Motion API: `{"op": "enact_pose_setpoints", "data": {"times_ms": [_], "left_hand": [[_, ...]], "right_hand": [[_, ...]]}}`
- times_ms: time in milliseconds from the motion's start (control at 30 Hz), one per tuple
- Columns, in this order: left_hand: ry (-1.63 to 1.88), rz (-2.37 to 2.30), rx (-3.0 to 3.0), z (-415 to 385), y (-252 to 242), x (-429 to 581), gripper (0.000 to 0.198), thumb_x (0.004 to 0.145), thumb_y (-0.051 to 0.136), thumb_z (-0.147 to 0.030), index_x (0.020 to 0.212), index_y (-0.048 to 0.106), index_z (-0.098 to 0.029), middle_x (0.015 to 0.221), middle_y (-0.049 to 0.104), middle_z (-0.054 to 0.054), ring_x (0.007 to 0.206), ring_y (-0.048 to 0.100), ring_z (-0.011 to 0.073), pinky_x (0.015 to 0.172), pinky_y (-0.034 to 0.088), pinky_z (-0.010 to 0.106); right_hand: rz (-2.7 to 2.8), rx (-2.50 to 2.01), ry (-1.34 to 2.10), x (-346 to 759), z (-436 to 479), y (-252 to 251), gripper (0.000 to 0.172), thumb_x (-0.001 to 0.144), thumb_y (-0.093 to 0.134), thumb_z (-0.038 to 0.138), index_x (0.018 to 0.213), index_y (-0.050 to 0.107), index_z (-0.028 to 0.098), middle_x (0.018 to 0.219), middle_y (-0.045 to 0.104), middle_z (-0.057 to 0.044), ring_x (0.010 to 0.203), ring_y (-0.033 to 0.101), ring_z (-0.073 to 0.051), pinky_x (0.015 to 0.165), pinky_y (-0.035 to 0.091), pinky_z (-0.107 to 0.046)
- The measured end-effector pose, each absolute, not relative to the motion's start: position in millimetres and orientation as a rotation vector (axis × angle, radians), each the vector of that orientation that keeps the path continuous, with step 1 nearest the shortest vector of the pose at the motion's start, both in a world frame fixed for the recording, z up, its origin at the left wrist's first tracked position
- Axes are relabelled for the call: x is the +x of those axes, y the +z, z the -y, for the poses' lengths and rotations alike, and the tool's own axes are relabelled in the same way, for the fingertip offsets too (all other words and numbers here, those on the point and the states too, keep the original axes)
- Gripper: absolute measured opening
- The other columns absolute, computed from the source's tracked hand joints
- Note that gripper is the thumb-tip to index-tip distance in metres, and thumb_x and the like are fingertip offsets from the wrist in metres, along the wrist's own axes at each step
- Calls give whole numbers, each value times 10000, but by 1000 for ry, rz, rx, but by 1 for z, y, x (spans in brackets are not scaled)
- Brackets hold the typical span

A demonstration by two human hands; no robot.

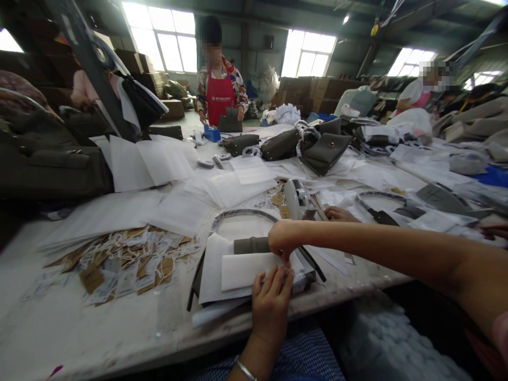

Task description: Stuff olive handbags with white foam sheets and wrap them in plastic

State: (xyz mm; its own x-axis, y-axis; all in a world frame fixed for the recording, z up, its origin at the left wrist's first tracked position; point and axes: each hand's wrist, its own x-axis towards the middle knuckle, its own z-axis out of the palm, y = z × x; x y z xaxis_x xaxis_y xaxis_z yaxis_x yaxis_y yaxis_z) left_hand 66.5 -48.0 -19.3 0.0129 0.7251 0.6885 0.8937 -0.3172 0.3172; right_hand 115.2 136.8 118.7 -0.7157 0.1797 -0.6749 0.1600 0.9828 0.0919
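A dark olive handbag [305,286] lies flat in front of me at the table's edge, its wrapped handle [238,212] arching away from me. White wrapping paper [212,267] covers most of its face, and a smaller folded white sheet [242,271] rests on top. My left hand [272,296] lies with fingers apart on the sheet's lower right edge. Just above it, my right hand [282,239] is closed, fingertips pointing down at the sheet's right end; what they grip is hidden. Beside that hand shows an olive strap [251,245].
Tags with strings [135,264] are heaped at left, near white paper sheets [159,161]. A tape dispenser [296,198] stands beyond the bag, near another person's hand [340,214]. More handbags [325,151] lie farther back. A person in a red apron [221,98] stands across the table.
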Motion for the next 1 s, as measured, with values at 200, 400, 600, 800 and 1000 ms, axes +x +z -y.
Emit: {"op": "enact_pose_setpoints", "data": {"times_ms": [200, 400, 600, 800, 1000], "left_hand": [[-1180, 1690, -2053, 48, -19, 66, 337, 1043, 370, -335, 1262, 626, -333, 1261, 687, -55, 1178, 607, 156, 1048, 351, 399], [-1203, 1672, -2041, 46, -19, 67, 325, 1034, 396, -329, 1265, 625, -332, 1239, 700, -47, 1164, 614, 152, 1056, 348, 389], [-1248, 1652, -2017, 45, -24, 67, 324, 1024, 423, -350, 1286, 613, -345, 1236, 701, -47, 1158, 618, 153, 1076, 324, 390], [-1215, 1634, -2016, 46, -22, 67, 347, 1044, 365, -351, 1275, 624, -336, 1240, 700, -41, 1165, 615, 157, 1061, 325, 390], [-1205, 1616, -2000, 44, -24, 67, 329, 1044, 387, -337, 1272, 625, -339, 1248, 694, -58, 1163, 615, 151, 1045, 338, 391]], "right_hand": [[-2480, 356, 8, 112, -168, 113, 290, 674, 817, 520, 755, 777, 245, 695, 729, -20, 662, 616, -188, 580, 287, -274], [-2547, 510, -219, 121, -195, 97, 330, 667, 814, 541, 828, 787, 254, 723, 746, 21, 636, 624, -143, 583, 338, -247], [-2776, 824, -352, 149, -201, 98, 161, 812, 711, 312, 925, 787, 227, 914, 778, -49, 856, 689, -206, 723, 441, -262], [-2867, 916, -759, 176, -166, 72, 455, 802, 707, 423, 1185, 717, 178, 1081, 755, -103, 986, 692, -258, 861, 498, -314], [-2805, 908, -1218, 188, -185, 51, 419, 858, 613, 403, 1180, 719, 157, 999, 762, -59, 918, 697, -204, 804, 521, -268]]}}
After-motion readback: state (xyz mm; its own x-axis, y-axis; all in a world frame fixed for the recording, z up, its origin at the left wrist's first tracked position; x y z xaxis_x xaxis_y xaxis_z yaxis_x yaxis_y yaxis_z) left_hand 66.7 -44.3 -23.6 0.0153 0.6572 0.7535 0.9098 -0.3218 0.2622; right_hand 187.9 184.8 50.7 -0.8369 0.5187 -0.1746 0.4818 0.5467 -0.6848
